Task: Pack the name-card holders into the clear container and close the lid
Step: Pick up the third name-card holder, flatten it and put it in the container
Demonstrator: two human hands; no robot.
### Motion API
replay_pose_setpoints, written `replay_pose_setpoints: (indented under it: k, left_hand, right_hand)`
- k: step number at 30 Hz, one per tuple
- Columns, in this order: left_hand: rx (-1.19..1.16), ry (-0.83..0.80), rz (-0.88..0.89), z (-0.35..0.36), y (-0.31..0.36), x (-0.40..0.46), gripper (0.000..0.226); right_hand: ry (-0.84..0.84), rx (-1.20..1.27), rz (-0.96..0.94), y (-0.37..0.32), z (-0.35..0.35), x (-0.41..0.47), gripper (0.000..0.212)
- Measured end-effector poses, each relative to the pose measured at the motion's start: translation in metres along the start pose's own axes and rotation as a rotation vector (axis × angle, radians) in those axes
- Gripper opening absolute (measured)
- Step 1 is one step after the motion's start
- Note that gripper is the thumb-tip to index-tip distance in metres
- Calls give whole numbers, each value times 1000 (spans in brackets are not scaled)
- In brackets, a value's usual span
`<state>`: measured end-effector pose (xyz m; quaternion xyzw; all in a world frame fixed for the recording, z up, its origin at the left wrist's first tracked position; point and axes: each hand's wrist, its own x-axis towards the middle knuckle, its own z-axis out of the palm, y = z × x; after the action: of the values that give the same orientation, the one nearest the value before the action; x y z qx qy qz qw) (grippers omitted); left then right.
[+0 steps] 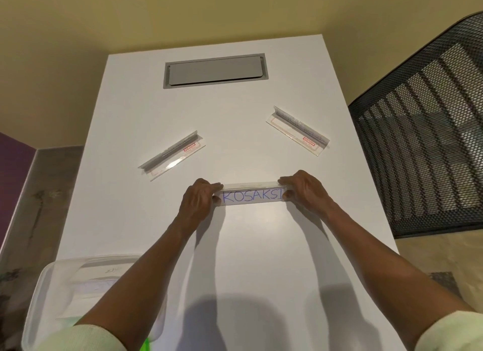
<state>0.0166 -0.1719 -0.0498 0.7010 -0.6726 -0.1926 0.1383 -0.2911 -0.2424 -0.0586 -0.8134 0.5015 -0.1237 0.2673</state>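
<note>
Box near left elbow: see-through, something pale inside, too blurry to tell | left hand and right hand each pinch one end of card holder, likely to lift it level | two more holders lie past the hands, well apart, on table

"KOSAKSI" on held name-card holder
</note>
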Motion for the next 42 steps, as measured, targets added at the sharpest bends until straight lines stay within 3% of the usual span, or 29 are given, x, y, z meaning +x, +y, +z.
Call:
replay_pose_setpoints:
  k: [7, 11, 22, 36, 42]
  left_hand:
    - [23, -6, -9, -2, 4, 2, 31]
    - [-25, 22, -40, -4, 6, 1, 26]
    - [31, 31, 6, -36, 10, -14, 24]
    - [14, 181, 115, -104, 6, -84, 26]
    - [54, 172, 76, -122, -13, -116, 27]
  right_hand:
    - [-78, -30, 113, -6, -1, 8, 33]
    - [-29, -127, 28, -7, 2, 3, 37]
    - [-53, -169, 130, -34, -16, 4, 35]
    - [-44, -210, 60, -113, -37, -34, 39]
    - [-31, -237, 0, -150, -31, -55, 39]
